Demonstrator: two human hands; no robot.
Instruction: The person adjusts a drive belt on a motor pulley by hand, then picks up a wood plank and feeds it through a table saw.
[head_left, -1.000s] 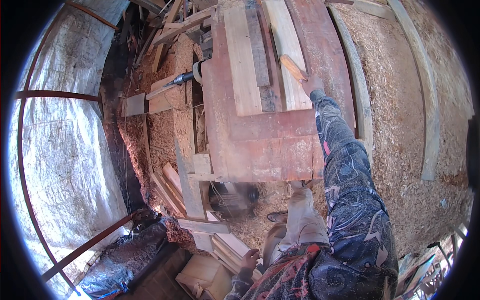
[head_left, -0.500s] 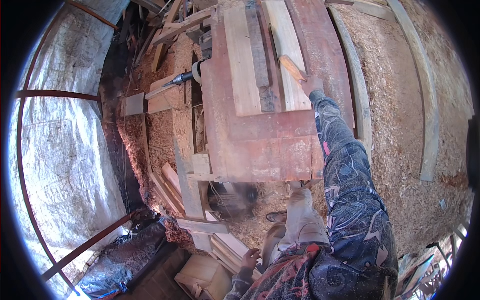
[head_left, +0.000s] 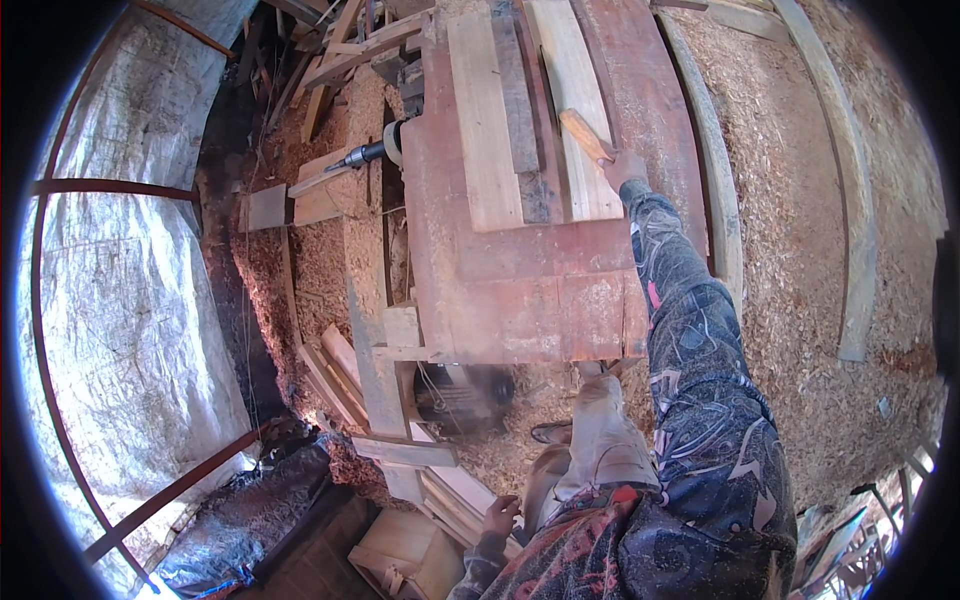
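My right hand (head_left: 622, 168) reaches far out over the reddish table. Its fingers are closed on the near end of a short orange-brown piece of wood (head_left: 581, 132), which slants across a pale plank (head_left: 562, 70). Left of that plank lie a narrow grey weathered strip (head_left: 518, 100) and a wider pale board (head_left: 482, 130). Down by my trousers hangs my left hand (head_left: 502, 514), apart from the table. Its fingers are loosely bent and somewhat apart, with nothing visible in them.
A machine spindle with a chuck (head_left: 362, 156) sticks out from the left side of the reddish table (head_left: 530, 300). Beneath the near edge is a dark motor (head_left: 465, 395). Wood offcuts (head_left: 345, 375) and a wooden box (head_left: 405, 550) stand lower left. Shavings cover the ground, with long beams (head_left: 860, 230) at right.
My right hand has shifted slightly at the near end of the wood piece and shows more clearly. The wood piece and my left hand are almost where they were.
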